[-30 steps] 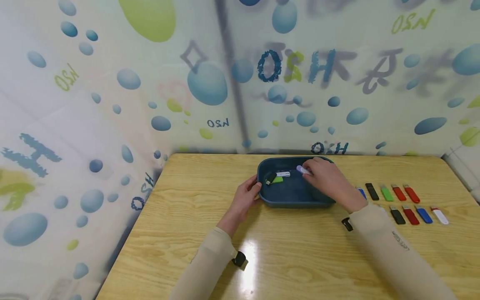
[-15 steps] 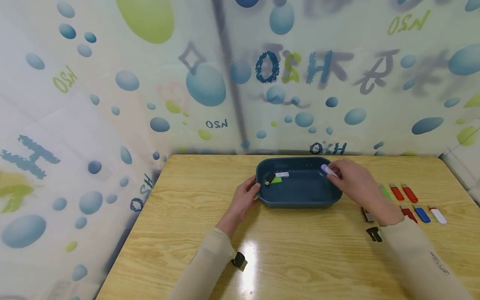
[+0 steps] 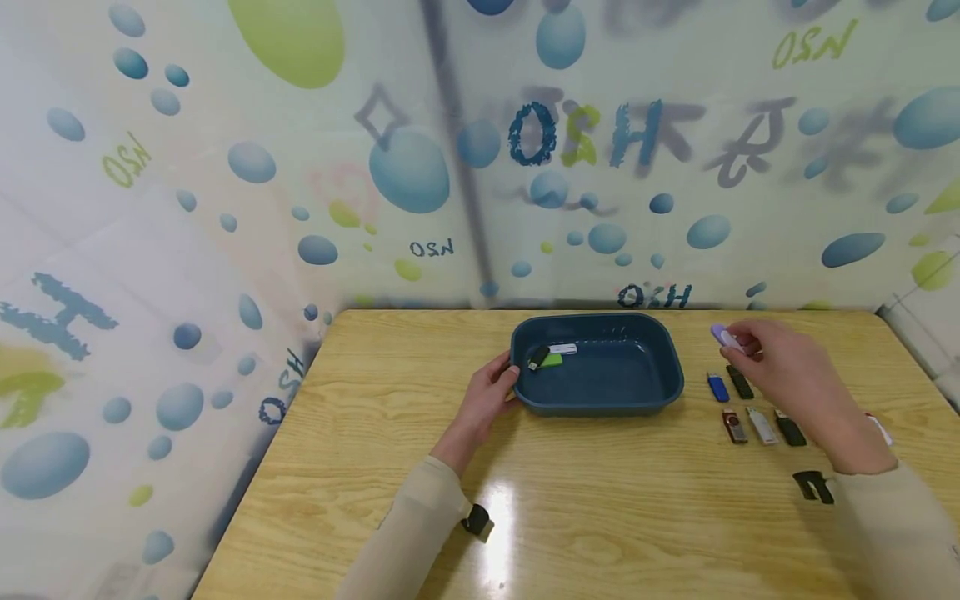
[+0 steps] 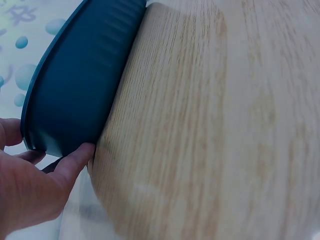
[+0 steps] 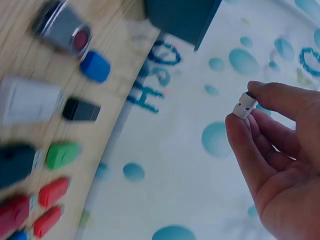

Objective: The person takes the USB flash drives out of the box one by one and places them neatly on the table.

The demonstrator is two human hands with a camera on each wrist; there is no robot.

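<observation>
My left hand (image 3: 486, 398) holds the left end of a dark blue plastic tray (image 3: 607, 379). In the left wrist view its thumb (image 4: 75, 160) lies low against the tray's outer wall (image 4: 85, 75). Inside the tray, at its left, lie a black USB flash drive (image 3: 538, 358), a white one (image 3: 563, 349) and a green one (image 3: 552, 361). My right hand (image 3: 798, 375) pinches a lilac and white USB flash drive (image 3: 724, 336) between thumb and fingers, above the table right of the tray. The right wrist view shows its pale metal plug end (image 5: 244, 106).
Rows of USB flash drives lie on the wooden table (image 3: 622, 500), including a blue one (image 3: 717, 387), a black one (image 3: 739, 382) and a white one (image 3: 762, 426). My right arm hides part of them. A patterned sheet (image 3: 420, 275) rises behind the table.
My right hand has moved right, out of the tray and over the table, with the lilac flash drive in its fingers. My left hand stays on the tray.
</observation>
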